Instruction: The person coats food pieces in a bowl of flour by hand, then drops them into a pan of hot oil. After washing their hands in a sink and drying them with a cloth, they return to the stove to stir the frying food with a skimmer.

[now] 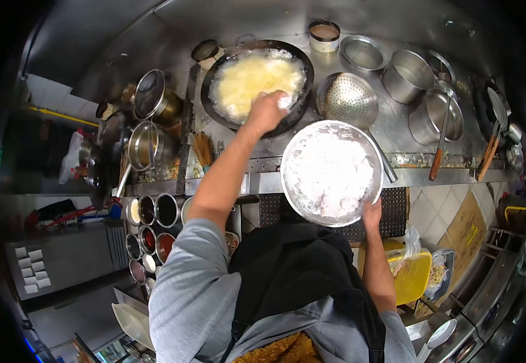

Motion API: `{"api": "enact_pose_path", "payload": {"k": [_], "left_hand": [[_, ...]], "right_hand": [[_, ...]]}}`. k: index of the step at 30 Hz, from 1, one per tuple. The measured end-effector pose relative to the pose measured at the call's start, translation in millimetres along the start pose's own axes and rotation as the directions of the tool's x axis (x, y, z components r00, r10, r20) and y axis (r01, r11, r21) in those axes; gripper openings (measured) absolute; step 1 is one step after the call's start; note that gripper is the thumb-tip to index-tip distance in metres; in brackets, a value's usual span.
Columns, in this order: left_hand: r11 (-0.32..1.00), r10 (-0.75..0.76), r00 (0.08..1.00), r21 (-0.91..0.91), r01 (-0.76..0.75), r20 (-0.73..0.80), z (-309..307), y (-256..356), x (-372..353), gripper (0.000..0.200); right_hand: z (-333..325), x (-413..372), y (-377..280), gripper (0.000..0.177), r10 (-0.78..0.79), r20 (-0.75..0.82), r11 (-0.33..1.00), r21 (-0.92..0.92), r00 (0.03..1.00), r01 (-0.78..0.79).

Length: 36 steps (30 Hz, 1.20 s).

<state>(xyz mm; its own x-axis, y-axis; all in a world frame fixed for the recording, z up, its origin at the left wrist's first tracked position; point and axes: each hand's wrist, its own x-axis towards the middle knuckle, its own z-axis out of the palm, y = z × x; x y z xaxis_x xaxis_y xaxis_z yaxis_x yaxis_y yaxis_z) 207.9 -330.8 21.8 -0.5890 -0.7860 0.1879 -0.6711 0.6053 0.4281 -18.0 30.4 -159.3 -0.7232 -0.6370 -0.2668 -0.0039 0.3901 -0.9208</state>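
Observation:
My left hand [267, 113] is over the near edge of a dark wok [304, 101], its fingers closed on a white, flour-coated piece [284, 102] whose kind I cannot make out. Inside the wok, pale yellow oil [257, 78] bubbles and foams around the sides. Gripping the lower right rim of a large metal bowl [286, 192] is my right hand [372, 215]. White flour [332, 172] covers much of the bowl's inside, with lumpy coated pieces at the lower edge. The bowl is held in front of the stove's front edge.
A perforated strainer [347, 100] lies right of the wok, its handle pointing toward me. Metal pots [407, 75] and wooden-handled tools [438, 158] stand farther right. To the left are a bamboo brush [202, 149], pans [143, 145] and several sauce containers [166, 210]. A yellow bin [414, 278] stands lower right.

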Motion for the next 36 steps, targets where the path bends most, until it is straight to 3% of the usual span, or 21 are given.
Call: {"api": "enact_pose_path", "payload": {"k": [4,6,7,9,10,12,15,17,19,21,23,25,27,28,33,35,36], "left_hand": [[0.989,0.081,0.996,0.129,-0.075,-0.036,43,-87,37,0.034],[0.987,0.149,0.938,0.108,-0.121,-0.314,50,-103,44,0.024],[0.987,0.15,0.939,0.108,-0.122,-0.31,38,-89,41,0.024],[0.994,0.088,0.81,0.109,-0.03,-0.58,4,-56,37,0.017],[0.993,0.092,0.81,0.113,-0.032,-0.579,-13,-37,30,0.017],[0.985,0.139,0.719,0.168,-0.032,-0.681,-44,2,6,0.014],[0.989,0.148,0.733,0.09,-0.117,-0.664,-59,50,-30,0.015],[0.983,0.135,0.787,-0.018,-0.183,-0.602,-35,78,-52,0.016],[0.907,0.027,0.944,-0.39,-0.162,-0.328,16,97,-74,0.017],[0.856,0.058,0.998,-0.516,-0.047,0.006,75,121,-105,0.017],[0.878,0.246,0.923,-0.472,-0.081,0.298,132,132,-130,0.018],[0.935,0.337,0.827,-0.265,-0.236,0.45,168,154,-148,0.021],[0.93,0.364,0.784,-0.146,-0.338,0.502,181,168,-165,0.024],[0.931,0.359,0.808,-0.124,-0.342,0.467,192,166,-169,0.027],[0.918,0.371,0.849,-0.288,-0.273,0.376,195,121,-172,0.032],[0.863,0.205,0.915,-0.505,-0.001,0.348,185,107,-171,0.03],[0.823,0.077,0.894,-0.534,0.193,0.442,177,108,-169,0.029]], "right_hand": [[0,0,2,0.049,0.006,-0.006,1.0,-0.016,1.0,-0.006],[0,-2,-4,0.049,0.019,-0.009,1.0,-0.013,1.0,-0.019],[0,-2,-5,0.049,0.023,-0.002,1.0,0.008,1.0,-0.023],[0,-4,-9,0.048,0.026,0.004,0.999,0.033,1.0,-0.026],[-1,-5,-12,0.048,0.041,0.003,0.999,0.022,0.999,-0.041],[0,-1,-8,0.047,0.051,0.003,0.999,0.018,0.999,-0.051],[-2,6,15,0.047,-0.054,-0.016,0.998,0.013,0.998,0.055],[-3,1,9,0.047,-0.002,-0.001,0.996,-0.094,1.0,0.002],[-2,2,12,0.048,-0.018,-0.005,0.999,-0.044,1.0,0.017],[-1,7,17,0.047,0.011,-0.026,0.996,-0.084,1.0,-0.013],[-3,6,8,0.045,0.029,-0.033,0.987,-0.156,0.999,-0.033],[-6,-1,-11,0.044,0.015,-0.013,0.994,-0.108,1.0,-0.017],[-4,-1,-9,0.044,0.02,-0.02,0.992,-0.122,1.0,-0.022],[-5,0,-8,0.043,0.026,-0.029,0.99,-0.137,0.999,-0.03],[-8,-4,-16,0.04,0.06,-0.016,0.988,-0.141,0.998,-0.062],[-10,-9,-25,0.043,0.057,-0.012,0.993,-0.101,0.998,-0.058],[-9,-7,-19,0.043,0.057,-0.011,0.993,-0.099,0.998,-0.058]]}}
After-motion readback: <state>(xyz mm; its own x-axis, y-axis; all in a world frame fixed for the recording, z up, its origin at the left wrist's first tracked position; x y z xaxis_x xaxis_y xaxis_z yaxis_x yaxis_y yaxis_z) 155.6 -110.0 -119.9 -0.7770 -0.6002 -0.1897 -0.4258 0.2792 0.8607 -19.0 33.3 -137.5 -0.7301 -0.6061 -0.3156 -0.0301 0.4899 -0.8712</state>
